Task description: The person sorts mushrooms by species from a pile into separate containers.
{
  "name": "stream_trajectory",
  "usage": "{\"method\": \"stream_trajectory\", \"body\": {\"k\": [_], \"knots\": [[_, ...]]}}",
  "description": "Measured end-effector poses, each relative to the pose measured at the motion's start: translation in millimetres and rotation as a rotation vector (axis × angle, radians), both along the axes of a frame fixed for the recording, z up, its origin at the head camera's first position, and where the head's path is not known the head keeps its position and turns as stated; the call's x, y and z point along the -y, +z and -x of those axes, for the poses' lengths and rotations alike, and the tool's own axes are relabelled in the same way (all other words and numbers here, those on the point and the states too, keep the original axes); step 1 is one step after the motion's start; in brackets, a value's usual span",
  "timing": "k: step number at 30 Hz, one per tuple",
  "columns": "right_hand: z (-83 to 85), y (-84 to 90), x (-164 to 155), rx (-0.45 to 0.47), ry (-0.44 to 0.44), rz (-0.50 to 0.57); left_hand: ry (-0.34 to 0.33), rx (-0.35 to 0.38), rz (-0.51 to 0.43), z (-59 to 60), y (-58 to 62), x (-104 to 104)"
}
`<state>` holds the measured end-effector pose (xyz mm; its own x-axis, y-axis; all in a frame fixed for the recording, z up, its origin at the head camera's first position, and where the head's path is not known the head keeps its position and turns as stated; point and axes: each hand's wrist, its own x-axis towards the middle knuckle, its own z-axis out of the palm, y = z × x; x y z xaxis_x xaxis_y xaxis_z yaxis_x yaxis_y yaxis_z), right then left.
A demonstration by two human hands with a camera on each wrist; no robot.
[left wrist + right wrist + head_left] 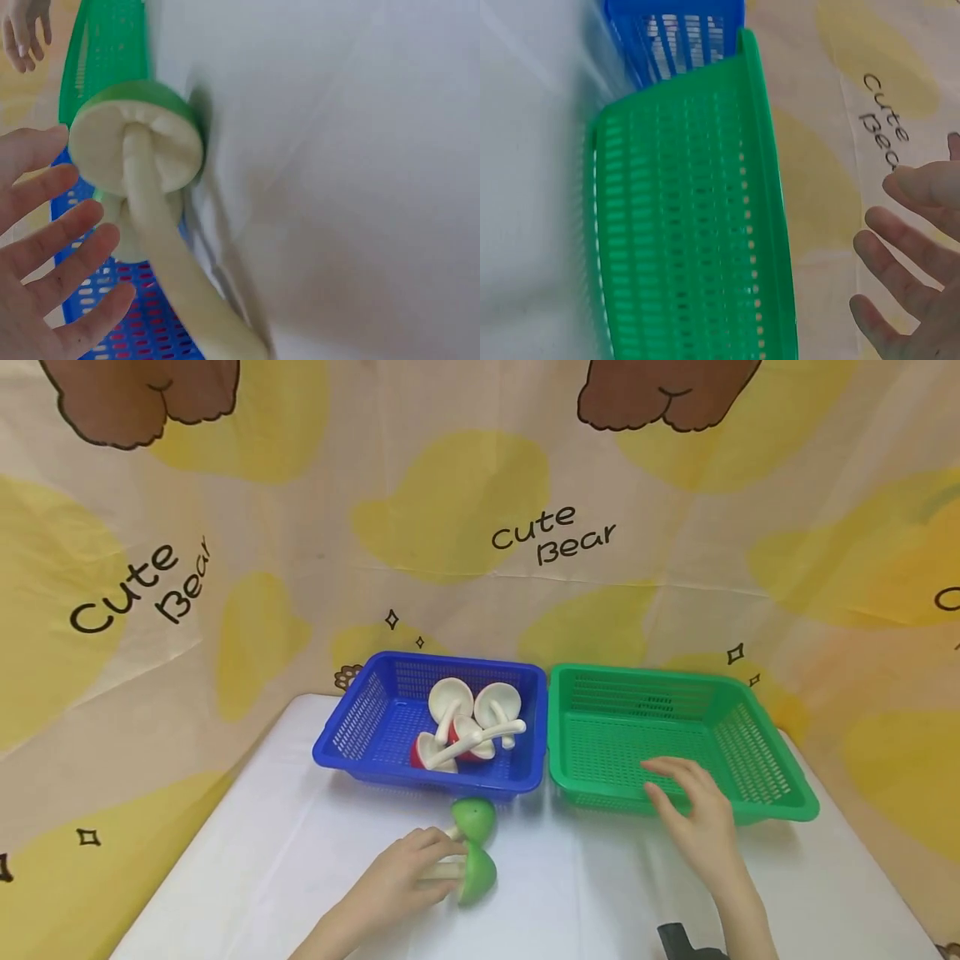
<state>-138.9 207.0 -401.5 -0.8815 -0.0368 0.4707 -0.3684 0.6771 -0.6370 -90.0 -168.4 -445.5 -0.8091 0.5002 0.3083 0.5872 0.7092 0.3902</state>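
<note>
the left hand (401,877), fingers loosely spread, rests on the stems of two green mushrooms (475,852) before the blue basket (352,739), steadying them, while the right hand (693,814) hovers open, empty, right of it.

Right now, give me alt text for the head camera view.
A left hand rests on two green-capped toy mushrooms on a white table; the right hand hovers open over an empty green basket, beside a blue basket of mushrooms.

Bright even light, soft shadows, blurred wrist views
</note>
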Motion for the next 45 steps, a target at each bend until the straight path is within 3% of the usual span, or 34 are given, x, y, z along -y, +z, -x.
{"method": "stream_trajectory", "body": {"k": [4, 10, 21, 26, 29, 35, 39, 45], "knots": [[-4.2, -3.3, -12.3, -0.007, -0.017, 0.002, 0.031, 0.000, 0.075, -3.0, -3.5, -4.7], [-9.8, -8.3, -32.0, -0.045, -0.073, 0.013, 0.077, -0.037, 0.098, -3.5, -9.6, -7.7], [-9.2, -15.9, -54.4, -0.068, -0.149, -0.135, 0.132, -0.026, 0.121, -6.6, -16.0, -6.2], [-11.4, -20.5, -69.8, 0.003, -0.224, -0.235, 0.100, -0.032, 0.129, -5.2, -19.4, -3.8], [-12.6, -25.5, -78.1, 0.042, -0.245, -0.252, 0.058, -0.079, 0.124, -3.0, -22.6, -1.7], [-10.4, -34.0, -86.2, -0.013, -0.247, -0.241, 0.019, -0.192, 0.108, 0.5, -28.0, -1.4], [-8.8, -36.4, -87.6, -0.056, -0.242, -0.224, 0.033, -0.177, 0.101, 0.9, -29.6, -2.1], [-9.4, -36.6, -86.3, -0.022, -0.253, -0.222, 0.028, -0.144, 0.080, 0.7, -27.8, -3.1]]}}
